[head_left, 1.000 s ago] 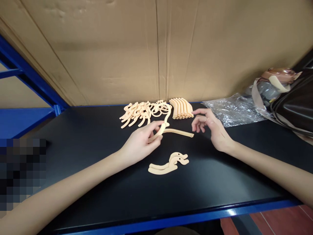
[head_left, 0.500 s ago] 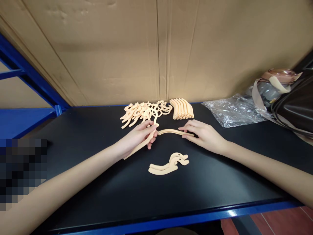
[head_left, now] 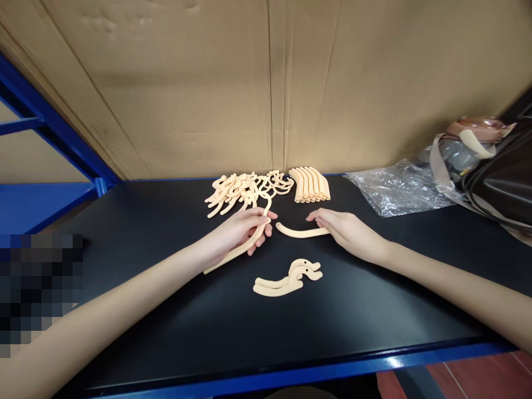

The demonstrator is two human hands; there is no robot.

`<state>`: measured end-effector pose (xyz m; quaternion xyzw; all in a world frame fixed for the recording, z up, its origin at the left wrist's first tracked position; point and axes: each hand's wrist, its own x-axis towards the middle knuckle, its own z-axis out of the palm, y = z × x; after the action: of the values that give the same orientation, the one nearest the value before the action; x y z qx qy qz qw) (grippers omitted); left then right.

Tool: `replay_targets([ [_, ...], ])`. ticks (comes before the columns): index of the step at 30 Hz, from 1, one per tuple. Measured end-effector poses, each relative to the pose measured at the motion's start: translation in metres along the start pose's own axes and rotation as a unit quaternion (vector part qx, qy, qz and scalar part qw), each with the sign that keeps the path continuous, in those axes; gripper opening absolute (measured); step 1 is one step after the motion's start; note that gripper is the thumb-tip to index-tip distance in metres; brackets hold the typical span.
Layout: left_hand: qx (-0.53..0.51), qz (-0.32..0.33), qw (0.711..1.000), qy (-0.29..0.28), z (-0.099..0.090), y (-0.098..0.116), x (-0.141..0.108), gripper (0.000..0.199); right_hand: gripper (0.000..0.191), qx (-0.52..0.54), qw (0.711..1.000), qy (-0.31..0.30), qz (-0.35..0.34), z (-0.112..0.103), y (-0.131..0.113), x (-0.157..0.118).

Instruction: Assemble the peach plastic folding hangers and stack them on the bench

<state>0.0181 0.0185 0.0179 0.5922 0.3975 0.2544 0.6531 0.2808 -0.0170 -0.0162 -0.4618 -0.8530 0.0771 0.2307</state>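
Curved bar (head_left: 298,233), in the head view, sits between the hands, its right end grasped by the right hand (head_left: 353,234); its long axis runs sideways, free tip near the left hand (head_left: 228,234), which clasps a hook-topped piece (head_left: 245,247).

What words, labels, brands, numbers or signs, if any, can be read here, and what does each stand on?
None: no text can be read.
Left hand's piece, right hand's piece: no lettering visible.
Pile, stack: any fine marks too small to read.
Head-shaped pair: dark dots, no text.
Cardboard: no print visible.
Pixelated patch: cannot tell.
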Motion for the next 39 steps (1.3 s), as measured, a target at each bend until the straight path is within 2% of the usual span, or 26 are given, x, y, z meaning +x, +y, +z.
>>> replay_targets([
  [3, 0.005, -0.006, 1.000, 0.004, 0.001, 0.001, -0.001, 0.023, 0.030, -0.006, 1.000, -0.014, 0.013, -0.003, -0.004, 0.000],
  [8, -0.023, -0.035, 0.999, 0.020, 0.005, 0.005, -0.002, 0.026, 0.028, 0.019, 0.998, -0.059, -0.016, -0.007, -0.009, 0.000],
  [12, -0.034, -0.032, 0.999, 0.012, 0.004, 0.004, -0.002, 0.030, 0.027, 0.037, 0.998, -0.052, -0.024, -0.006, -0.009, 0.001],
  [17, -0.029, -0.028, 0.999, 0.007, 0.002, 0.001, 0.000, 0.031, 0.021, 0.073, 0.996, -0.044, 0.006, -0.006, -0.010, 0.001],
  [24, 0.018, -0.019, 1.000, -0.015, 0.000, 0.002, -0.002, 0.031, 0.015, 0.095, 0.994, -0.053, -0.007, -0.008, -0.016, 0.000],
  [32, 0.053, -0.035, 0.997, -0.044, 0.005, 0.009, -0.009, 0.037, 0.010, -0.014, 0.999, -0.025, -0.040, -0.002, -0.015, -0.003],
  [39, 0.046, -0.036, 0.995, -0.085, 0.002, 0.008, -0.009, 0.039, 0.034, -0.090, 0.993, -0.002, -0.078, -0.004, -0.020, -0.004],
])
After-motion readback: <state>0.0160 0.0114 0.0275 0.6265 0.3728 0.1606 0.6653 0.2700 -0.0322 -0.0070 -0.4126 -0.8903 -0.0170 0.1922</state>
